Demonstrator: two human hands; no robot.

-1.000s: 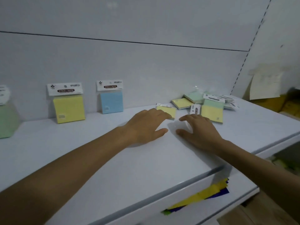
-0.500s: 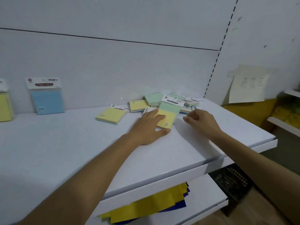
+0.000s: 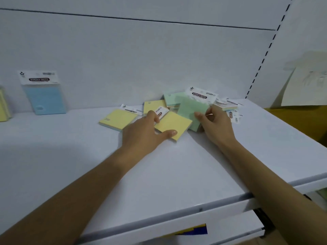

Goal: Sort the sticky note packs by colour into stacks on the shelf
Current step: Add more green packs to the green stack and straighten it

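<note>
Green sticky note pack (image 3: 192,110) is in the right hand (image 3: 216,123), tilted up off the shelf (image 3: 194,174), white header card at the top; thumb on its face, fingers behind, grip closed on it. Yellow sticky note pack (image 3: 174,125) lies flat just left of it, touching; left hand (image 3: 143,133) rests on it, thumb along the near edge, fingers spread over the far edge and header, grip loosely open, pressing rather than pinching.

Loose pile sits toward the shelf's back right. Beyond the two handled packs I count 2 more yellow: one flat to the left (image 3: 117,119), one behind (image 3: 154,106). 1 more green pack (image 3: 172,99) against the back wall. Further packs behind the right hand overlap; count and colours unclear.

Back left of the shelf: 1 blue pack (image 3: 44,96) leaning upright on the wall, well apart from the pile. At the left frame edge, a yellow stack (image 3: 4,107), cropped.
</note>
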